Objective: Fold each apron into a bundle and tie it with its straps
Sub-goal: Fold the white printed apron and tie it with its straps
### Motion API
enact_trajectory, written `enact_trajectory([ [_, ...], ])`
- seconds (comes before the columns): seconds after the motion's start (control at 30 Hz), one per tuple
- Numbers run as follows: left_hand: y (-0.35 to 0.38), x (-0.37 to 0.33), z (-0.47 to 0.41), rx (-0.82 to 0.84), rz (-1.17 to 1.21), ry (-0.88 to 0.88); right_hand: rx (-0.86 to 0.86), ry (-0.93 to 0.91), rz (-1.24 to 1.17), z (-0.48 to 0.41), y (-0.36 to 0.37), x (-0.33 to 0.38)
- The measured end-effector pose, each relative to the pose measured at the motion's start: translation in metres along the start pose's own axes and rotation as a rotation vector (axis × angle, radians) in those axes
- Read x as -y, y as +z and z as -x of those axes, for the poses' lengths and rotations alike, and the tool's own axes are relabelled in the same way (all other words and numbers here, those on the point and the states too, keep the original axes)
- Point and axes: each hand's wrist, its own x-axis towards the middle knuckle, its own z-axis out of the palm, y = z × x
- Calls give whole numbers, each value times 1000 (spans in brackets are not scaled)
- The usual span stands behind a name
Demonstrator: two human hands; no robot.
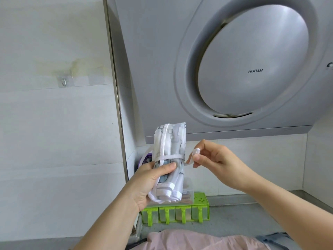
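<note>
Pink fabric fills the frame's 6 o'clock edge, nearest the camera; whether it is clothing or another apron cannot be told. Above it, the left hand grips the lower half of the white printed apron bundle. Its fingers and thumb curl round the roll and hold it upright in the air, so that the folds cannot open. A white strap circles the bundle's middle. At 3 o'clock from the bundle, the right hand pinches the strap's free end between thumb and forefinger, the other fingers loosely curled. This likely readies the end for another wrap or a knot; the tie looks unfinished. Behind, on the grey desk, a green rack carries four clear compartments. One shows pale tan contents; the rest are unclear. A grey range hood stands farthest, at 1 o'clock.
</note>
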Motion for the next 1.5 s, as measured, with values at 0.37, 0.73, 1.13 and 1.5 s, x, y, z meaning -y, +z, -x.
enact_trajectory([
  [0.37,25,-6,7,-79,-191,159,-274,-122,351,-16,12,16],
  [0.73,25,-5,13,-230,-268,253,-444,-371,513,-17,34,-1],
  [1.13,11,-15,12,-288,-469,328,-144,-627,1008,-33,20,2],
  [1.5,15,-17,12,-173,-267,213,147,-248,607,-47,11,26],
])
